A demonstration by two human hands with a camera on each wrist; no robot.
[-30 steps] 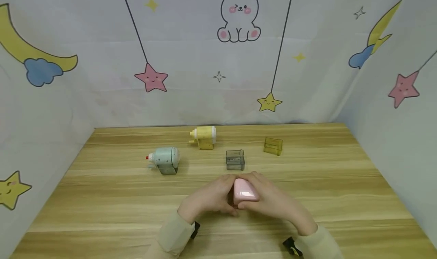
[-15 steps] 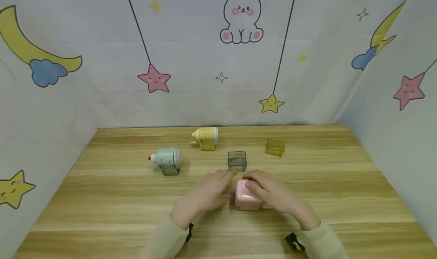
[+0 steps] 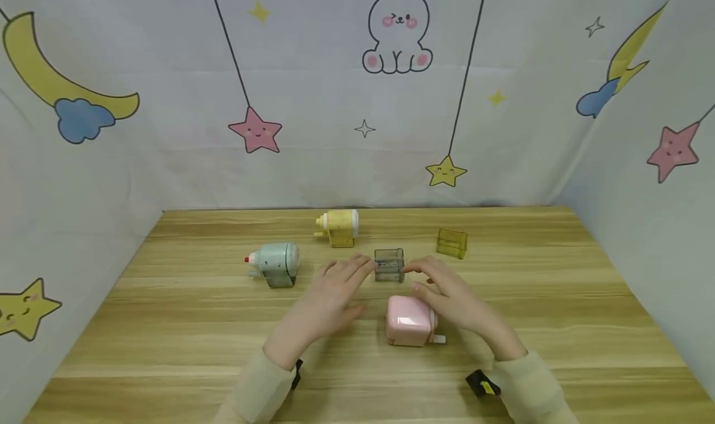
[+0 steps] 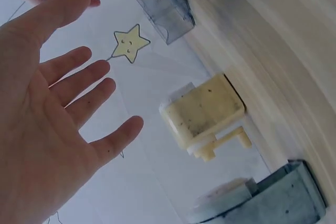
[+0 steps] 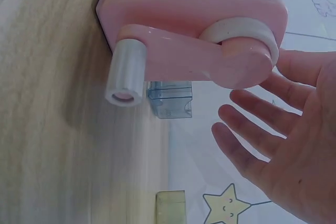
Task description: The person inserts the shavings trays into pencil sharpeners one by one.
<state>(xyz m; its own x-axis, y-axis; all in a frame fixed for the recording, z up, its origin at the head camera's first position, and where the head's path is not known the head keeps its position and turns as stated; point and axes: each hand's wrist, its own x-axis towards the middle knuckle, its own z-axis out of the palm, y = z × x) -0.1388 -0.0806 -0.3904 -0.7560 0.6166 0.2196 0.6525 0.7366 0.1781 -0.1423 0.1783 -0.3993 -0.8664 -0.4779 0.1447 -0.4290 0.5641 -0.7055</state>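
A pink hand-crank pencil sharpener (image 3: 410,320) stands on the wooden table between both hands, its crank (image 5: 184,56) and white knob on the right side. My left hand (image 3: 329,297) hovers to its left, fingers loosely spread and holding nothing. My right hand (image 3: 460,300) is just behind and right of the sharpener, fingers extended, thumb overlapping its top edge in the head view. Just beyond the fingertips sits a clear grey shavings drawer (image 3: 389,265). In the right wrist view the right palm (image 5: 310,145) is bare.
A pale green sharpener (image 3: 275,264) and a yellow sharpener (image 3: 341,226) stand at the back left. Farther back right lies a clear yellow shavings drawer (image 3: 452,243). A white printed cloth (image 3: 313,169) rises behind the table (image 3: 179,331) and along both sides.
Both hands have let go of the pink sharpener, which now stands on the table with its crank showing. The left hand moved away left; the right hand slid off its top.
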